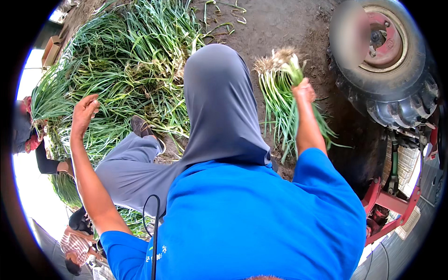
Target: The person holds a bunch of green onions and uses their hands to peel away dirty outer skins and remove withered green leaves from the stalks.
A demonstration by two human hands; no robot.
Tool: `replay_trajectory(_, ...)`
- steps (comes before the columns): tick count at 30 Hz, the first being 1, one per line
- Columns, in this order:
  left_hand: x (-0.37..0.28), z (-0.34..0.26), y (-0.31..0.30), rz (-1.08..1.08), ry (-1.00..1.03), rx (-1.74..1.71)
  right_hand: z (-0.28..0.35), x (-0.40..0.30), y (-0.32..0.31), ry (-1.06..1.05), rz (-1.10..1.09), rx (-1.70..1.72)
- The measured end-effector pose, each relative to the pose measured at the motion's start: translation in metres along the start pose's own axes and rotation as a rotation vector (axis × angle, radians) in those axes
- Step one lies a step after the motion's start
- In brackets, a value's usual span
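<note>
My right hand (303, 90) grips a small bunch of green onions (295, 68) near its white, rooted end. Just beneath and beside it, a larger bundle of green onions (274, 89) lies on the soil, roots away from me and green leaves towards me. My left hand (85, 112) is raised at the left with loosely curled fingers, and nothing shows in it. Behind that hand spreads a big heap of green onions (129, 66), leafy and tangled, with brownish roots along its right side.
A tractor tyre (381, 80) and a red metal frame (392, 210) stand close on my right. My bent knee (220, 98) lies between my hands. One person (28, 129) is by the heap at far left, another person (77, 245) at lower left. A cardboard box (51, 52) stands beyond.
</note>
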State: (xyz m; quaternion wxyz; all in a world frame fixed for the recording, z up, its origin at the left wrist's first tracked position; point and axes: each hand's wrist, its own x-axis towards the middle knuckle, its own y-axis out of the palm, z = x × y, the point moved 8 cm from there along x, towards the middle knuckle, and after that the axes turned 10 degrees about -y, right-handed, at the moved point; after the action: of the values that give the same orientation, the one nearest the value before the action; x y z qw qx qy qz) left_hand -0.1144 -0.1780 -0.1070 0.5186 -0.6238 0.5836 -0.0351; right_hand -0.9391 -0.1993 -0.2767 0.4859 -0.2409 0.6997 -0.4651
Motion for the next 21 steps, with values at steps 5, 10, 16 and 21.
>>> replay_trajectory(5,-0.006,0.006,0.005,-0.002,-0.045,-0.008,0.008,-0.011,0.117,-0.052,-0.011,0.074)
replay_trajectory(10,-0.011,-0.011,0.004,-0.028,0.023,-0.074,0.014,0.004,0.100,-0.028,0.165,-0.037)
replay_trajectory(16,-0.012,-0.093,0.017,-0.061,0.183,-0.102,0.130,0.029,0.007,-0.453,-0.209,0.416)
replay_trajectory(21,-0.029,-0.125,0.035,-0.038,0.310,0.058,0.341,0.019,-0.035,-0.771,-0.009,0.588)
